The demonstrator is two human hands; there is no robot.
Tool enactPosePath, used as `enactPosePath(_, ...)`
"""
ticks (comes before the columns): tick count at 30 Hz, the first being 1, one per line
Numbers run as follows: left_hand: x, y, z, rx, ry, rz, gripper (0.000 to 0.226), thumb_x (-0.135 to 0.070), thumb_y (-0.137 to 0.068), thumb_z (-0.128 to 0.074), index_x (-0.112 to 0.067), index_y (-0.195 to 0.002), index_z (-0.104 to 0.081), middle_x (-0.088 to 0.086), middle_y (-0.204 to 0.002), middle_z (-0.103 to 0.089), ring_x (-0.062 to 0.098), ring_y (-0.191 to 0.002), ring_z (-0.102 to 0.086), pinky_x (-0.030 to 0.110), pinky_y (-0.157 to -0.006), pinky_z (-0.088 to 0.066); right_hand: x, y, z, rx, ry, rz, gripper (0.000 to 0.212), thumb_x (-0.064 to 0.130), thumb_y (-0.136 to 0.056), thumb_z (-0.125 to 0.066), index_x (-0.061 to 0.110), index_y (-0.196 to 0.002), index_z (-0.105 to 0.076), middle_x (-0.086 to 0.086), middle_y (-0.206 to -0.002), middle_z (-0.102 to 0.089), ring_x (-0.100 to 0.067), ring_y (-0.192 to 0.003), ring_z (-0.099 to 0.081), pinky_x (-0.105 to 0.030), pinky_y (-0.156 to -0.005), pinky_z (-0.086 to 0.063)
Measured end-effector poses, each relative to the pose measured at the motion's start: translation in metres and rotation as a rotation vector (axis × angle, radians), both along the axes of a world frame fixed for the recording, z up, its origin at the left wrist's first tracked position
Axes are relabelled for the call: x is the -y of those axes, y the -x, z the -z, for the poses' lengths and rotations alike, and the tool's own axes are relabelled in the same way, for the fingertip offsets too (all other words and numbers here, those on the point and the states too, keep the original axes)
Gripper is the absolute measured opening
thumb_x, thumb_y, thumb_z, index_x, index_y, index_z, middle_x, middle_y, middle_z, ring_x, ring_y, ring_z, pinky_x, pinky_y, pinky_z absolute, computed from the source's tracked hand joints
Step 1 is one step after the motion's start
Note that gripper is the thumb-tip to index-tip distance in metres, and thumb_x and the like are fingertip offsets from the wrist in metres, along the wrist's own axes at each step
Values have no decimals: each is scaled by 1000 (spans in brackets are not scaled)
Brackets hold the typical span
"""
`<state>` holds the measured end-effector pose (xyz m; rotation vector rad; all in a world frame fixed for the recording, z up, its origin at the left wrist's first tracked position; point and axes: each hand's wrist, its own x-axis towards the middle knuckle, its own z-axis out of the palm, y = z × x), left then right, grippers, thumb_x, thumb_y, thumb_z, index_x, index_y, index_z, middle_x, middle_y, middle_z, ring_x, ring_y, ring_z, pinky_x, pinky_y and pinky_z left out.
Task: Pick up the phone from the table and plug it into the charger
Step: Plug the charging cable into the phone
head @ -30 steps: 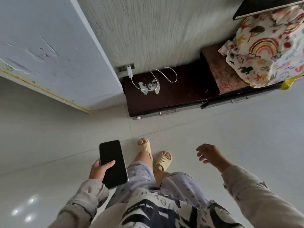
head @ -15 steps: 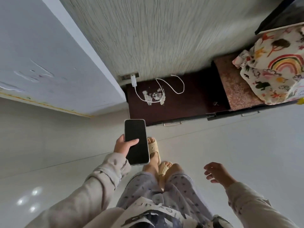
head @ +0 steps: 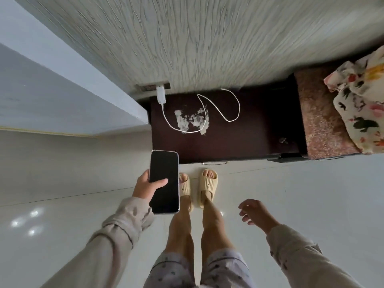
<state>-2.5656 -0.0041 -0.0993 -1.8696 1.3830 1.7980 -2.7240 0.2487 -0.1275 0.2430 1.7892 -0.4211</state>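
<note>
My left hand (head: 146, 187) grips a black phone (head: 164, 181), screen dark and facing up, held just in front of a low dark-brown cabinet (head: 228, 142). A white charger brick (head: 161, 95) sits in a wall socket (head: 152, 87) above the cabinet's back left corner. Its white cable (head: 220, 109) lies in loose loops on the cabinet top, its free end near the wall. My right hand (head: 254, 212) hangs empty with fingers loosely curled, low to the right of my legs.
My feet in beige slippers (head: 207, 186) stand on the pale tiled floor right at the cabinet's front. A white wall corner (head: 72, 100) juts out on the left. A colourful patterned cloth (head: 361, 104) lies on a reddish-brown surface (head: 324, 121) at the right.
I have stepped closer to the cabinet, which now fills more of the view. My left hand has raised the phone forward toward the cabinet edge. My right hand stays low and empty.
</note>
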Motion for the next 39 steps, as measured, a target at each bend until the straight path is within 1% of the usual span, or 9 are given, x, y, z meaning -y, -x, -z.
enactPosePath(4, 3, 9, 52, 28, -19, -93, 30, -8, -78, -66, -5, -106, -53, 13, -102, -60, 30, -90, -56, 34, -75, -49, 42, 55, 58, -57, 43, -105, 31, -2, -87, -41, 13, -63, -55, -5, -59, -54, -17, -49, -50, -22, -46, -36)
enactPosePath(8, 8, 22, 101, 6, -65, -216, 29, -5, -77, -66, -7, -103, -53, 17, -104, -61, 35, -99, -58, 47, -94, -47, 96, 121, 121, -260, 51, -20, 31, -3, -85, -42, 11, -63, -58, 4, -39, -57, -5, -31, -52, -15, -35, -41)
enactPosePath(14, 19, 46, 165, -69, -56, -275, 21, -4, -76, -66, -22, -84, -60, 2, -85, -66, 22, -80, -63, 26, -64, -48, 180, 215, 197, -545, 93, 190, 37, -1, -83, -43, 17, -51, -51, -1, -41, -54, -1, -17, -43, -14, -28, -40)
enactPosePath(18, 25, 67, 187, -126, -64, -296, 21, -3, -77, -64, -17, -92, -61, 3, -87, -66, 21, -81, -63, 27, -69, -50, 215, 242, 229, -661, 110, -27, 28, 8, -80, -45, 26, -60, -52, -9, -78, -57, -7, -51, -46, -24, -60, -43)
enactPosePath(20, 27, 75, 195, -156, -64, -296, 22, -3, -77, -64, -19, -92, -62, 1, -86, -68, 19, -81, -65, 27, -69, -50, 225, 243, 242, -611, 121, -138, 18, 12, -81, -49, 16, -97, -57, -11, -93, -53, -16, -67, -49, -24, -59, -43)
enactPosePath(23, 29, 85, 200, -200, -66, -283, 25, -2, -77, -64, -26, -85, -63, -8, -74, -73, 9, -71, -69, 23, -65, -55, 234, 240, 254, -587, 123, -226, 48, 15, -84, -50, 12, -130, -36, -23, -113, -59, -26, -84, -54, -38, -66, -52)
enactPosePath(28, 30, 94, 206, -250, -60, -264, 26, 0, -76, -63, -24, -87, -63, -3, -82, -71, 16, -78, -67, 32, -76, -54, 247, 249, 266, -836, 52, -397, 47, 18, -88, -46, 6, -132, -36, -27, -126, -55, -42, -116, -53, -48, -96, -44)
enactPosePath(32, 31, 93, 210, -267, -70, -234, 27, -1, -76, -64, -26, -86, -65, -11, -73, -75, 8, -74, -69, 27, -73, -54, 252, 255, 266, -864, -2, -470, 39, 19, -90, -45, 5, -127, -42, -27, -129, -53, -43, -118, -50, -48, -96, -43)
enactPosePath(39, 28, 89, 202, -253, -81, -254, 27, -1, -78, -63, -24, -92, -62, 4, -94, -69, 26, -92, -65, 39, -86, -51, 242, 246, 249, -971, -62, -571, 28, 13, -91, -41, 4, -111, -59, -25, -119, -61, -41, -110, -56, -44, -89, -47)
